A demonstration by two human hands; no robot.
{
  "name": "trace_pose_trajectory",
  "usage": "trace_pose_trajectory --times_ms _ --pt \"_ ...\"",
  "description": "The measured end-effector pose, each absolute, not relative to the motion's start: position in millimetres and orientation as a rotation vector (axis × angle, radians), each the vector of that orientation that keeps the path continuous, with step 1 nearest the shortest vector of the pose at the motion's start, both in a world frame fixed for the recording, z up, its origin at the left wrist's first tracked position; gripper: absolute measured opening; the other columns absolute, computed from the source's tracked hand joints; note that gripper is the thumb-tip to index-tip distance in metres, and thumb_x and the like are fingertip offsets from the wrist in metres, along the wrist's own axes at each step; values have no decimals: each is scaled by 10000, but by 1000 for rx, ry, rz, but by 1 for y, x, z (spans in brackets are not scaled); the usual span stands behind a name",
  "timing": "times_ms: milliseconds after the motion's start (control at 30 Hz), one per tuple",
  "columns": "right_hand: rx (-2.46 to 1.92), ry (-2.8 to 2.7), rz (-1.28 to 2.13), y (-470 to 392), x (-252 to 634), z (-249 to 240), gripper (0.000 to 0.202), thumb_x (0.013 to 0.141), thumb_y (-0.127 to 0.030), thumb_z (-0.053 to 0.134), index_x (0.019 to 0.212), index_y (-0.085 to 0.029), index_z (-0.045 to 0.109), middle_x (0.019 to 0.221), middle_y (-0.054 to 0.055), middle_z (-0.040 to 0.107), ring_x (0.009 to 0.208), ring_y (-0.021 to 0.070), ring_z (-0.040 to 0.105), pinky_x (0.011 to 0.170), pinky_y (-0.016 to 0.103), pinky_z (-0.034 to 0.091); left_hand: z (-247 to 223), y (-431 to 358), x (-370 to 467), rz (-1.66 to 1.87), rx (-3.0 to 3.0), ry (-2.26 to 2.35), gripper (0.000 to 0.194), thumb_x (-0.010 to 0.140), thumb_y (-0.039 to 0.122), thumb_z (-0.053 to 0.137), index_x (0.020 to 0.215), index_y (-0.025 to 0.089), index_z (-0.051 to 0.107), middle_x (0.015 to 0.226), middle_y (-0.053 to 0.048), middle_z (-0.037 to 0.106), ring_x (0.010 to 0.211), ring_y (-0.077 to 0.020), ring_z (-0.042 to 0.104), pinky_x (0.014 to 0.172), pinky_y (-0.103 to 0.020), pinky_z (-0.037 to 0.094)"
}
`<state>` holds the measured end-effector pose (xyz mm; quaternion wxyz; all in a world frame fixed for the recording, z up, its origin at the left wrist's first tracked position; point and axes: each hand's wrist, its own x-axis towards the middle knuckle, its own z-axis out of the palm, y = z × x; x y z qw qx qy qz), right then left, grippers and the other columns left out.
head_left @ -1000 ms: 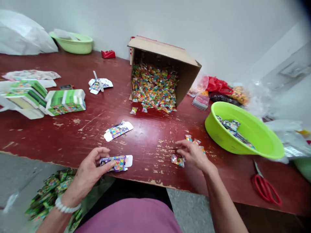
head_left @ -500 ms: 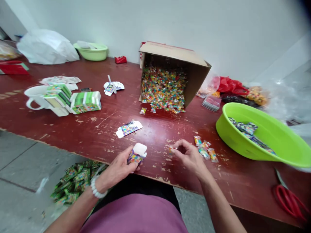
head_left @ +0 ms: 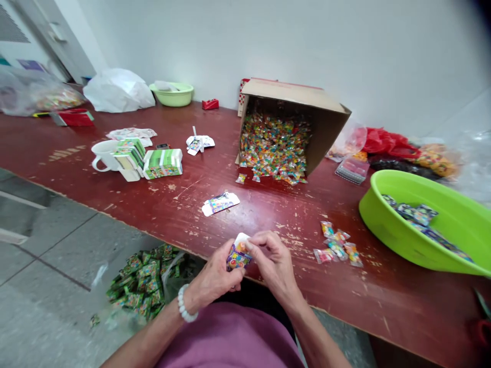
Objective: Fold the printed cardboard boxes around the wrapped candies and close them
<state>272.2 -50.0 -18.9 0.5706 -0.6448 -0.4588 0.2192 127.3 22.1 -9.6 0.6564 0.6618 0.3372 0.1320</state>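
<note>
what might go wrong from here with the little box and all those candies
The left hand holds the small box near the table's front edge, so a slip by the right hand at its open end might drop something off.

The cardboard carton lies on its side, mouth open; a bump could spill more candies.

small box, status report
Left hand holding small box. Right hand at its white flap. Loose candies to the right, apart from both hands.

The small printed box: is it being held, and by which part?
The left hand holds the box around its lower sides; the right hand is at the open top.
</note>
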Motion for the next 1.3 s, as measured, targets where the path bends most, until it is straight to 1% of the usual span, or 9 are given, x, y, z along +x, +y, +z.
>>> trace_pose_trajectory --times_ms 100,200,267,633,767,900,1033,1167,1300 --pt "-1523 -1215 424 -56 270 -19 166 929 -311 585 860 -251 724 1095 72 584 1074 235 547 957 396 425 -9 22 124 374 1325 721 346 781 235 634 1105 171 533 752 28 561 539 -94 534 507 -219 488" --pt "-1498 -1067 414 -57 266 -23 203 901 -339 635 1086 -264 674 1172 76 545 985 202 562 869 348 476 -10 25 121 425 1072 693 392 870 484 568 1078 152 575 780 -16 611 550 -120 579 506 -240 497" --pt "-1472 -1010 424 -56 261 -27 229 839 -349 716 1038 -244 671 1121 67 565 941 197 570 829 328 489 -12 26 120 438 914 722 477 896 573 482 1026 130 603 750 -44 638 526 -138 594 482 -252 494" --pt "-1213 -912 988 -47 257 -25 163 801 -373 758 809 -216 714 995 41 618 769 157 623 619 260 533 -15 22 120 581 977 722 326 866 475 609 976 168 617 773 -9 606 587 -136 579 421 -212 491" --pt "-1230 -931 1044 -42 262 -23 275 835 -358 733 1082 -260 662 899 14 663 733 153 624 625 256 523 -12 23 118 514 1010 731 388 873 520 598 1093 201 587 810 -6 600 588 -135 588 426 -211 493" --pt "-1308 -1345 804 -43 271 -16 149 936 -302 602 920 -217 723 862 36 664 758 153 643 683 253 506 -13 26 114 411 900 713 520 919 611 439 1271 233 506 777 -13 627 461 -124 578 392 -209 449" --pt "-1327 -1486 752 -42 274 -16 140 927 -314 620 928 -216 719 937 58 694 838 182 665 762 279 508 -12 27 115 384 931 692 473 910 562 485 1176 186 592 715 -13 602 475 -135 580 374 -199 429" --pt "-1421 -1265 909 -37 270 -23 217 886 -402 670 847 -190 699 785 44 690 646 159 633 590 251 495 -10 24 118 484 1004 735 495 876 544 556 1208 181 617 807 -39 635 553 -141 600 387 -194 438" --pt "-1253 -1007 1212 -31 264 -23 289 824 -430 738 762 -161 652 860 65 723 517 110 583 513 243 482 -14 24 118 417 1041 760 653 909 660 418 1261 155 636 690 -46 643 457 -119 561 395 -198 426"
